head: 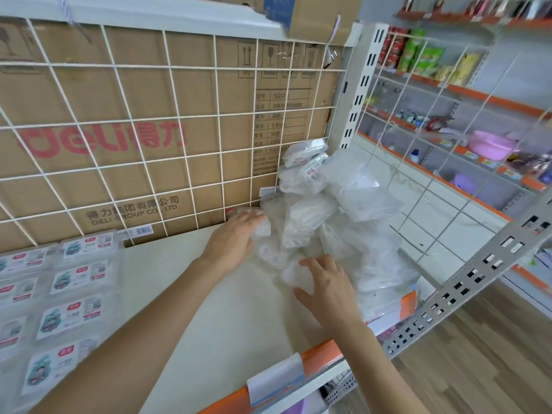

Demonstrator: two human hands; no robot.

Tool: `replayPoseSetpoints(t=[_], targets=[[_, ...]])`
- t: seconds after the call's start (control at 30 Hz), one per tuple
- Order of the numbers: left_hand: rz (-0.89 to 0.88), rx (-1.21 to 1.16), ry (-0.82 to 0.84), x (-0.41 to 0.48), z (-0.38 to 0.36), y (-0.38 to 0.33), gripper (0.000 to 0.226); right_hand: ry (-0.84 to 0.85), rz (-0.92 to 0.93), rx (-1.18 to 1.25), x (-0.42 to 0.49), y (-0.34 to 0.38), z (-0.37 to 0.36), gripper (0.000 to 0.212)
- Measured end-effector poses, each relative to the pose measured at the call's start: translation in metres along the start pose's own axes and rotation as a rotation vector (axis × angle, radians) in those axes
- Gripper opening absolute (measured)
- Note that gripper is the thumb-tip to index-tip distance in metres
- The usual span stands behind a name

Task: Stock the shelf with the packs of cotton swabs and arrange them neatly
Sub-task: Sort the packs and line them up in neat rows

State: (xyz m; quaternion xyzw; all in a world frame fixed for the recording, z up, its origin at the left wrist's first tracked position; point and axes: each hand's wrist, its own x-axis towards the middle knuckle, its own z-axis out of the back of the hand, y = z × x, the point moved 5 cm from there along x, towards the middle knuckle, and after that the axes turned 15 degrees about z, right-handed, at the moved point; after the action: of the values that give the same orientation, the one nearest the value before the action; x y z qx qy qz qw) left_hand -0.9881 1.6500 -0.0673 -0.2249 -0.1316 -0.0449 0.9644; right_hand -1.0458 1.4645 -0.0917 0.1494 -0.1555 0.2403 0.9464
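Note:
A loose heap of clear plastic packs of cotton swabs point(322, 210) lies on the right end of the cream shelf point(191, 294), against the wire grid. My left hand point(236, 234) lies at the heap's left edge, fingers straight and touching a pack by the grid. Over the heap's near side, my right hand point(325, 282) rests with fingers spread on a clear pack. On the shelf's left end, flat packs with printed labels point(68, 282) lie in neat rows.
A white wire grid point(167, 121) backs the shelf, with a brown Deli cardboard box point(89, 138) behind it. An orange price rail point(316, 357) runs along the shelf front. A grey slotted upright point(466, 288) stands at right. Across the aisle, further shelves point(466, 121) hold goods.

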Motion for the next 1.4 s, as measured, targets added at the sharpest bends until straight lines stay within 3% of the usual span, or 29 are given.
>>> replayPoseSetpoints(t=[0.2, 0.33, 0.4, 0.53, 0.63, 0.97, 1.1, 1.27, 1.4], targets=[[0.258, -0.266, -0.08, -0.028, 0.05, 0.009, 0.048, -0.168, -0.139, 0.439, -0.004, 0.004, 0.019, 0.034], [0.443, -0.643, -0.059, -0.054, 0.074, 0.024, 0.042, -0.249, -0.357, 1.003, -0.001, 0.02, 0.028, 0.022], [0.506, -0.895, -0.023, -0.071, 0.086, 0.029, 0.042, -0.255, -0.479, 1.299, 0.001, 0.031, 0.025, 0.01], [0.64, -1.205, -0.049, -0.106, 0.108, 0.048, 0.029, -0.164, -0.621, 1.611, 0.001, 0.058, 0.014, 0.018], [0.751, -1.287, -0.129, -0.132, 0.122, 0.065, 0.022, -0.061, -0.596, 1.68, 0.001, 0.08, 0.009, 0.033], [0.885, -1.376, -0.277, -0.215, 0.149, 0.101, 0.033, 0.078, -0.396, 1.483, -0.016, 0.153, -0.004, 0.011], [0.88, -1.313, -0.261, -0.237, 0.158, 0.106, 0.032, 0.095, -0.283, 1.602, -0.021, 0.185, -0.004, 0.011], [0.861, -1.272, -0.3, -0.256, 0.167, 0.1, 0.032, 0.11, -0.229, 1.864, -0.03, 0.228, 0.0, 0.037], [0.838, -1.296, -0.308, -0.265, 0.166, 0.088, 0.034, 0.01, -0.207, 1.868, -0.032, 0.249, -0.001, 0.049]])
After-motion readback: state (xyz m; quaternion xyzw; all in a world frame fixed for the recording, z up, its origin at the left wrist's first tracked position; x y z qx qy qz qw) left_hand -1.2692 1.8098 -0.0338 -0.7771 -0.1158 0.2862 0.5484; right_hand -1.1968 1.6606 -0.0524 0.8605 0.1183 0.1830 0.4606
